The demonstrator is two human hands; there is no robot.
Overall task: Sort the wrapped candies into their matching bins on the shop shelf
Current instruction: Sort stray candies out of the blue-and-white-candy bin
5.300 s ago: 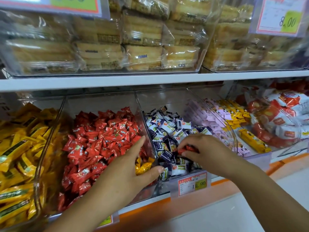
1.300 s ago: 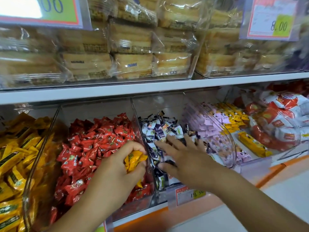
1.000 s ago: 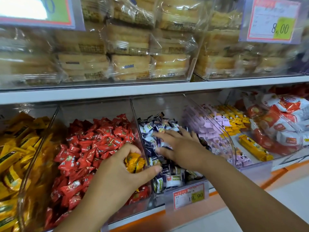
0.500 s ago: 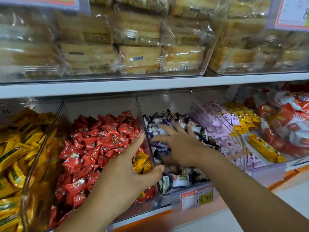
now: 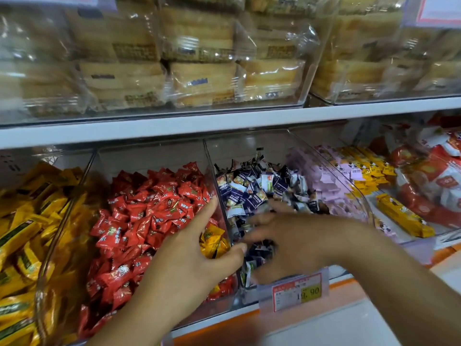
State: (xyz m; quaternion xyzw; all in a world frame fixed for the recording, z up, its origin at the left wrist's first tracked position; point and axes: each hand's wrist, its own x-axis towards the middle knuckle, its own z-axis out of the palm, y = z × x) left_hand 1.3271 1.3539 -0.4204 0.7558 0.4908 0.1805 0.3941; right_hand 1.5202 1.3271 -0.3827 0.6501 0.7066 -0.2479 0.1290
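My left hand [image 5: 189, 260] sits in the front of the clear bin of red candies [image 5: 149, 211]. It holds a few yellow candies [image 5: 212, 242] between thumb and fingers, with the forefinger stretched toward the divider. My right hand [image 5: 294, 238] is blurred and lies low in the neighbouring bin of blue-and-white candies [image 5: 254, 188], its fingers spread among the wrappers. Nothing shows in its grasp. At the far left stands a bin of yellow candies [image 5: 25, 233].
A price tag [image 5: 298, 292] hangs on the front of the blue-and-white bin. To the right are pink packets [image 5: 324, 181], yellow bars [image 5: 404, 218] and red-and-white packs [image 5: 436, 181]. A white shelf board [image 5: 224, 121] above carries wrapped cakes [image 5: 199, 78].
My right hand has slid down and toward the front of the blue-and-white bin, now blurred. My left hand keeps the yellow candies in about the same place.
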